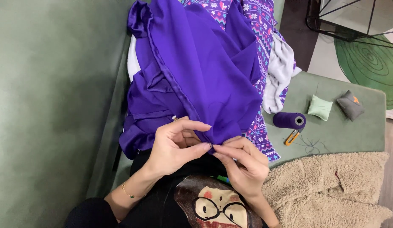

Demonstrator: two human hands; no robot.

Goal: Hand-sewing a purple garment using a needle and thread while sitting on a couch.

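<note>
Where both hands point(213, 152) pinch purple cloth point(196, 71), contact hides.

Solid deep purple cloth point(196, 71) pinched between both hands. Beyond it, a purple blanket point(264, 25) patterned with white snowflakes, pink hearts and teal zigzags, its lining point(281, 67) pale grey. Right of the hands: dark purple spool point(288, 120), orange snips point(292, 137), mint pouch point(320, 107), grey pouch point(350, 105), beige fleece point(331, 190). Sofa point(48, 105) muted green.
</note>
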